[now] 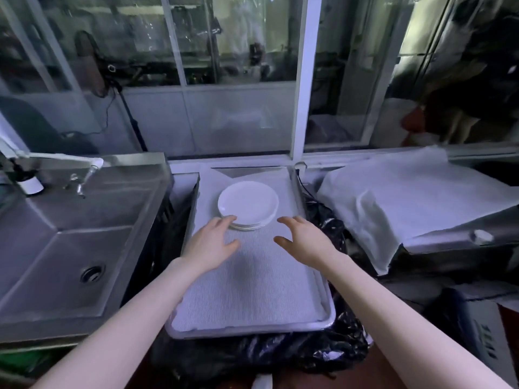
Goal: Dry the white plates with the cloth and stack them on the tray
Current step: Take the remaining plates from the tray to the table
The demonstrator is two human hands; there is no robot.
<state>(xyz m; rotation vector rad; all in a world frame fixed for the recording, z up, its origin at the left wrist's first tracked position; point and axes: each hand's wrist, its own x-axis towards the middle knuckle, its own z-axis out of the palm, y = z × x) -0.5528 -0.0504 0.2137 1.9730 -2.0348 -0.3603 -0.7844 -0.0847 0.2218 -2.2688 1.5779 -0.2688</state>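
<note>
Head view gives us a stack of white plates [248, 204] sitting on the far half of a metal tray [252, 331], just above the middle of the frame. The tray is lined with a ribbed grey mat [252, 282], and the stack rests on that mat.

Our left hand [212, 242] reaches in from the lower left, palm down. Its fingers lie straight and loosely together with the thumb held out to the side, and its fingertips [231, 219] reach the near left edge of the stack; we cannot tell whether they touch it.

Our right hand [304, 238] comes in from the lower right and hovers over the mat just right of the stack's near edge, apart from the plates. Its fingers are spread and gently curved, thumb wide, holding nothing.

At the left of the frame lies a steel sink [70, 242] with its drain [92, 273]. At the right, a white fabric sheet [407, 197] is draped over a surface. Black plastic bags [323, 357] bunch under the tray's near and right edges.
</note>
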